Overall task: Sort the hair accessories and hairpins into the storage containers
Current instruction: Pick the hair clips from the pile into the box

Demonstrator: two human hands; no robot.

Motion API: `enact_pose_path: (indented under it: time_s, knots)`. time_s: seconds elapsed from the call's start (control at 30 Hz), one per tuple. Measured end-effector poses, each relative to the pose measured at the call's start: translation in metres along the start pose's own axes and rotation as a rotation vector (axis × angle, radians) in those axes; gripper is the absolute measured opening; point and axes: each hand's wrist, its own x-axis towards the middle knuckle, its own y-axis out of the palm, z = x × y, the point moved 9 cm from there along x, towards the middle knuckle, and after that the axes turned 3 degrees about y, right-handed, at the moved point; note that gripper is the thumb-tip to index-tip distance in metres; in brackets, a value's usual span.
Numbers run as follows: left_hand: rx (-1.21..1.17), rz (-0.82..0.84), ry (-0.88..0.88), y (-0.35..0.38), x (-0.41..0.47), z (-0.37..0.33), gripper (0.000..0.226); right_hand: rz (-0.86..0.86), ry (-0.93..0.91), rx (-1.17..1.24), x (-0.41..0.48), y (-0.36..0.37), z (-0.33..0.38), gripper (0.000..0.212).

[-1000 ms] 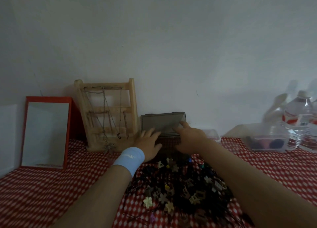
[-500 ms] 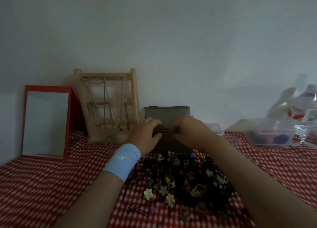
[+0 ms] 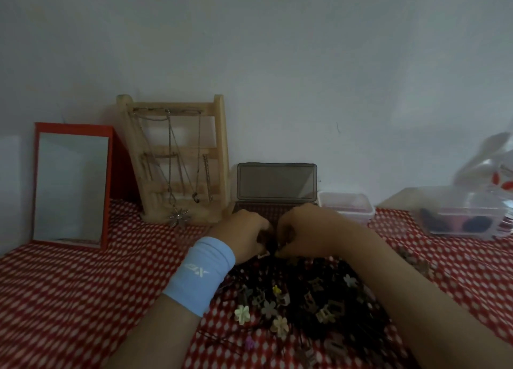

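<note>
Pinching a small dark accessory (image 3: 268,245) between them, left hand (image 3: 244,234) and right hand (image 3: 304,231) meet before the open smoky-grey plastic box (image 3: 276,181) — probably untangling it first.

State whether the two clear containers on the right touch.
Apart. The head view shows tablecloth between the small clear container and the larger clear container.

Along the wall at the back of the worktop (image 3: 69,299) stand, left to right, a mirror (image 3: 70,188), a jewellery rack (image 3: 219,135) hung with necklaces (image 3: 170,146), an open storage box (image 3: 276,181) with its lid raised, a small lidded container (image 3: 345,206) just beside it, and a larger container (image 3: 466,219). A pile of hair accessories (image 3: 305,299) lies in front of the open box.
</note>
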Motion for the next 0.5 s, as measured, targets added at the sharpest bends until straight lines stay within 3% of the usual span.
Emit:
enact_pose_path:
  time_s: [0.13, 0.27, 0.43, 0.5]
  knots:
    - [-0.055, 0.005, 0.012, -0.006, 0.000, 0.005, 0.031, -0.008, -0.022, 0.167, -0.003, -0.009, -0.008, 0.017]
    - [-0.101, -0.048, 0.023, -0.022, -0.004, 0.007, 0.019, -0.114, -0.033, 0.323, -0.004, -0.024, -0.012, 0.018]
    - [-0.371, -0.403, -0.036, -0.057, -0.013, 0.019, 0.012, -0.380, 0.068, 0.217, -0.006, -0.042, -0.029, 0.031]
    - [-0.370, -0.495, -0.083, -0.060, -0.011, 0.023, 0.010, -0.417, 0.112, 0.148, -0.007, -0.043, -0.034, 0.040]
